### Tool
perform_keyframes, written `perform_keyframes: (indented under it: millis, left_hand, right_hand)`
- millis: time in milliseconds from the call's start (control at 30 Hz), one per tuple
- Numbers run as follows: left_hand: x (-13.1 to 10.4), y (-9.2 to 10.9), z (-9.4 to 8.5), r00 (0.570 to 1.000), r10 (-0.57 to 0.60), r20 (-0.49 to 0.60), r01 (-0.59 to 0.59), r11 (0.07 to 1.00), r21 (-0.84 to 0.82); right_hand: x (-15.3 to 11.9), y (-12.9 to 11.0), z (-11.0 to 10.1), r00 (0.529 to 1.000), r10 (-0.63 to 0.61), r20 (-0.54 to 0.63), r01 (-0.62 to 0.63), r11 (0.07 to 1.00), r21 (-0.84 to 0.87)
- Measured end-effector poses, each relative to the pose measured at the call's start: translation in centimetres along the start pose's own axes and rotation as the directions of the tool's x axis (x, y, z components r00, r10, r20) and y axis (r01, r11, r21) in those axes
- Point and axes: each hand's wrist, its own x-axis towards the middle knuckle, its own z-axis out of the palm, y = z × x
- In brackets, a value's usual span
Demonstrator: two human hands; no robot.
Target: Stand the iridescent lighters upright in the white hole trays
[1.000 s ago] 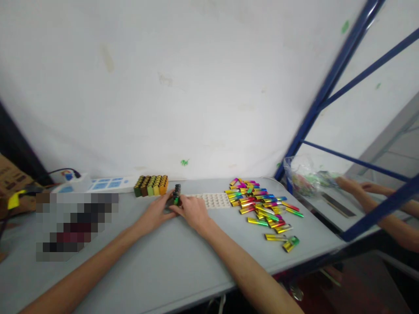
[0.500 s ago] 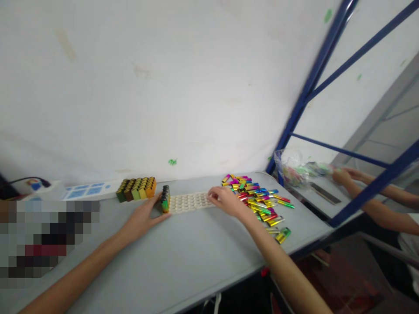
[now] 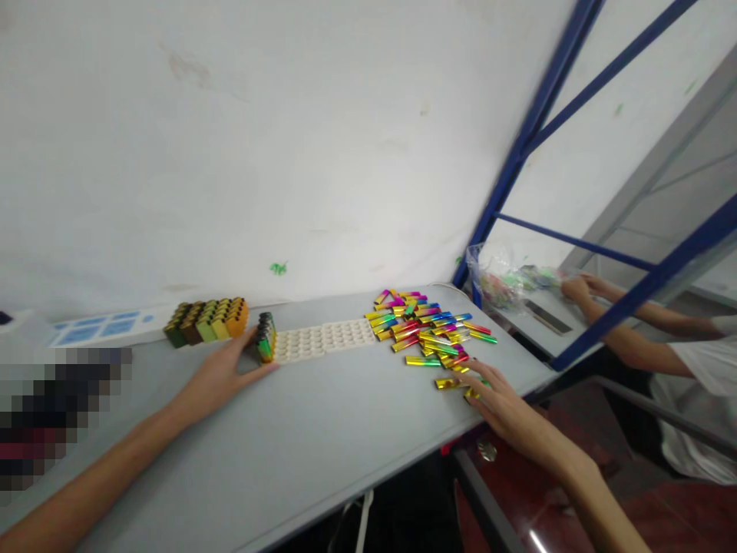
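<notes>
My left hand (image 3: 222,372) is at the left end of a white tray with round holes (image 3: 325,338). Its thumb and fingers are wrapped round a short row of upright lighter-like pieces (image 3: 266,338), green and gold with dark tops. At the near right edge of a loose pile of shiny metallic-coloured tubes (image 3: 426,326), my right hand (image 3: 489,392) reaches over a few tubes with its fingers spread. Whether its fingertips touch them is hard to tell. Most of the holes in the tray hold nothing.
Blocks of upright green, brown, yellow and orange pieces (image 3: 207,321) stand by the wall, beside a white and blue box (image 3: 109,329). A blue metal frame (image 3: 500,180) rises at the right. Beyond it, another person's hands (image 3: 579,290) are near a clear plastic bag (image 3: 498,280).
My right hand has moved from the tray's right end to the near right side of the tube pile, and its fingers have spread. The view has shifted right. My left hand stays round the row.
</notes>
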Motion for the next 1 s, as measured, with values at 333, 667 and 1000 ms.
perform_keyframes:
  millis: [333,667,1000]
  left_hand:
    - [-0.1,0.4,-0.2,0.999,-0.031,0.014,0.030,0.998,0.055]
    - [0.0,-0.2,0.1,1.000,0.023,0.006,-0.023,0.998,0.062]
    - [0.0,0.1,0.0,1.000,0.029,-0.010,-0.029,0.998,0.058]
  right_hand:
    - [4.5,1.0,4.7,0.970,-0.015,-0.241,0.040,0.994,0.103]
    - [7.7,0.2,3.7,0.984,-0.055,-0.172,0.089,0.977,0.196]
    - [9.5,-1.9,2.1,0.963,0.111,-0.244,-0.014,0.930,0.368]
